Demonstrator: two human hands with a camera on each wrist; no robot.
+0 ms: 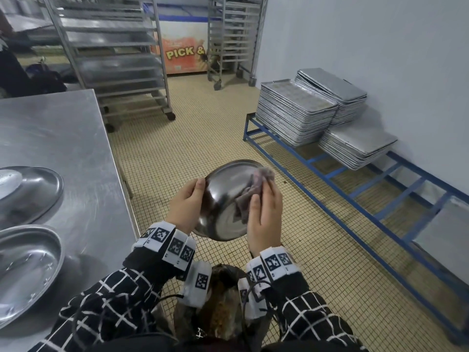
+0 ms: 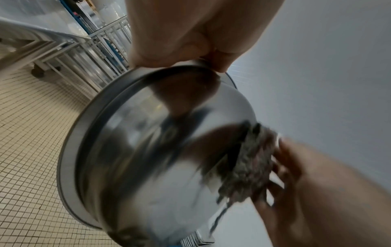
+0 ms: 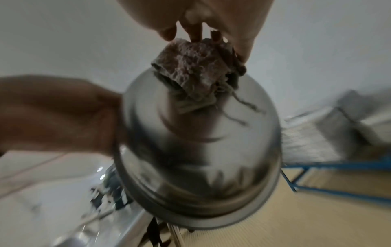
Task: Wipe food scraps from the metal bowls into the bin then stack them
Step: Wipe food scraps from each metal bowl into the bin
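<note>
I hold a metal bowl (image 1: 223, 214) tilted above the bin (image 1: 220, 303), its outer side and base turned toward me. My left hand (image 1: 187, 201) grips the bowl's left rim, thumb on the outside. My right hand (image 1: 264, 209) holds a grey-pink cloth (image 1: 253, 186) and presses it against the bowl's outer wall near the far rim. In the left wrist view the left hand (image 2: 190, 33) pinches the rim of the bowl (image 2: 148, 150) while the cloth (image 2: 249, 167) lies on its side. In the right wrist view the cloth (image 3: 194, 70) sits on the bowl (image 3: 201, 142). The bowl's inside is hidden.
Two more metal bowls (image 1: 33, 191) (image 1: 25, 270) lie on the steel table (image 1: 63, 133) at my left. Wheeled tray racks (image 1: 114, 59) stand behind it. Stacks of baking trays (image 1: 299, 110) sit on a low blue frame (image 1: 355, 199) along the right wall. Tiled floor lies between.
</note>
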